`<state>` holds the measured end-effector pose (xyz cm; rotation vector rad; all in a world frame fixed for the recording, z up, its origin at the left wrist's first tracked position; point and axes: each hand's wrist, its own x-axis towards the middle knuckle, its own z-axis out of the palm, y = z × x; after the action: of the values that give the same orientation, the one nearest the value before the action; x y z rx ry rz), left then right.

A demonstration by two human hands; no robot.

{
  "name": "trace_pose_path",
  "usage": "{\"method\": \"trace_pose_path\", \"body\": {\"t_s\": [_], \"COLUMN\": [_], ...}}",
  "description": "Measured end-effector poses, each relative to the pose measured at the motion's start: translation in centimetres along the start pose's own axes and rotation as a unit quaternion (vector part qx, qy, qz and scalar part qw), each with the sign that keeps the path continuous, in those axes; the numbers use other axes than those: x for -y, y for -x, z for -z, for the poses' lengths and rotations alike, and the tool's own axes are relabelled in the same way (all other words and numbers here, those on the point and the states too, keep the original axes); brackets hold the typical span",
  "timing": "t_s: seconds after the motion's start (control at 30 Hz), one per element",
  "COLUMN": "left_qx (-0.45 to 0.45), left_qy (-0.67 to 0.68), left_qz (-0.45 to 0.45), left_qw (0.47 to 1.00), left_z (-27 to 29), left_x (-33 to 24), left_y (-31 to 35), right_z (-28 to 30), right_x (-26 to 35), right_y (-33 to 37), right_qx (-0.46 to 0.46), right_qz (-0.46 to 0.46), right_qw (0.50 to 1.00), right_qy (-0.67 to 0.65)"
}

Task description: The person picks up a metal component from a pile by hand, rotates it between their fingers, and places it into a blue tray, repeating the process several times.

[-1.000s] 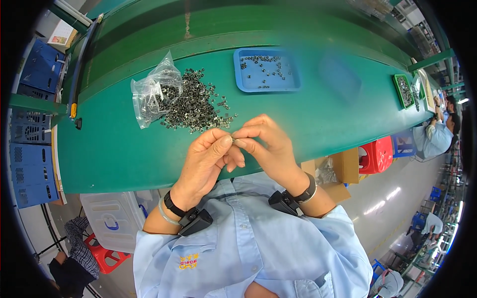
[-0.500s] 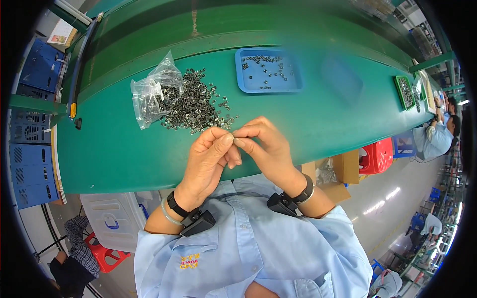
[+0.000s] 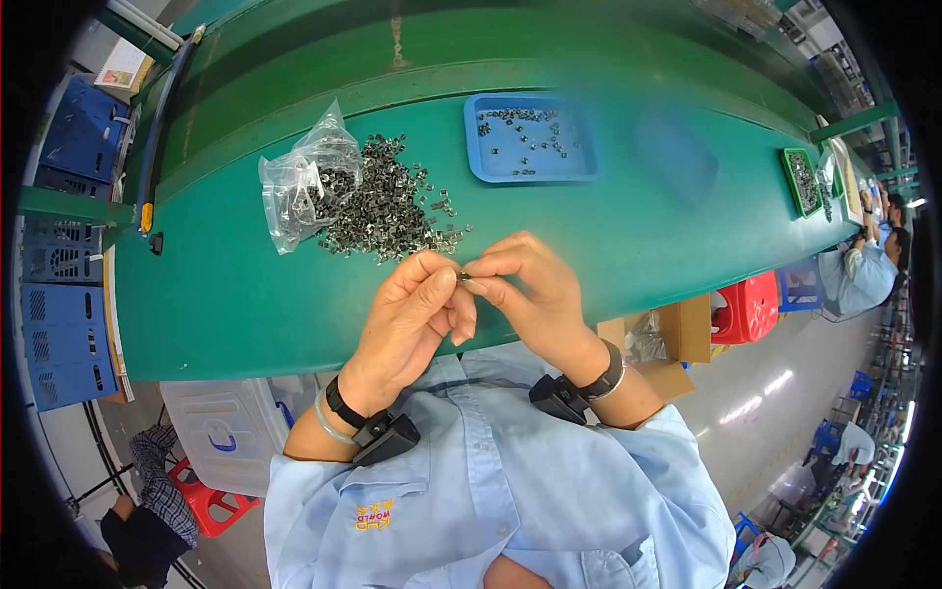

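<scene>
My left hand (image 3: 410, 312) and my right hand (image 3: 531, 291) meet over the front edge of the green table. Between their pinched thumbs and forefingers is a small dark metal part (image 3: 463, 278), mostly covered by the fingertips. Just beyond the left hand spreads a pile of small black and silver metal parts (image 3: 392, 211). A clear plastic bag (image 3: 291, 201) lies open at the pile's left side, with more of these parts at its mouth. Farther back, a blue tray (image 3: 478, 162) holds several scattered small parts.
A green tray of small parts (image 3: 802, 183) stands at the table's far right. Below the front edge are a lidded clear plastic box (image 3: 221, 432), an open cardboard box (image 3: 684, 332) and a red stool (image 3: 748, 309). Other people sit at right and lower left.
My right hand has shifted slightly to the right, and the fingertips have parted a little. The dark part between them now shows.
</scene>
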<state>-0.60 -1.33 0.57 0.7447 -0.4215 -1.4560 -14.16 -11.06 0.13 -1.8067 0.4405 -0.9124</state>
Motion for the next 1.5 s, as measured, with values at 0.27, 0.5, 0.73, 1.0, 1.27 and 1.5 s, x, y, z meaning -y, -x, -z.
{"method": "trace_pose_path", "body": {"t_s": [0.27,0.5,0.73,1.0,1.27,1.5], "left_qx": [0.031,0.012,-0.005,-0.001,-0.018,-0.036], "left_qy": [0.063,0.030,-0.012,-0.023,-0.013,-0.004], "left_qz": [0.000,0.001,-0.004,0.010,0.010,0.001], "left_qw": [0.998,0.999,1.000,1.000,1.000,0.999], "left_z": [0.9,0.7,0.3,-0.3,-0.4,-0.7], "left_x": [0.6,0.2,-0.2,-0.5,-0.1,0.0], "left_y": [-0.1,0.0,-0.1,-0.4,-0.5,-0.3], "right_z": [-0.3,-0.4,-0.4,-0.4,-0.4,-0.6], "right_x": [0.1,0.1,0.0,-0.5,-0.5,-0.7], "right_y": [0.0,0.0,0.0,0.0,0.1,0.2], "right_qx": [0.000,0.004,0.000,-0.020,-0.026,-0.030], "right_qz": [0.025,0.033,0.035,0.014,-0.013,-0.018], "right_qw": [1.000,0.999,0.999,0.999,0.998,0.998], "right_qy": [0.015,0.027,0.030,-0.024,-0.053,-0.060]}}
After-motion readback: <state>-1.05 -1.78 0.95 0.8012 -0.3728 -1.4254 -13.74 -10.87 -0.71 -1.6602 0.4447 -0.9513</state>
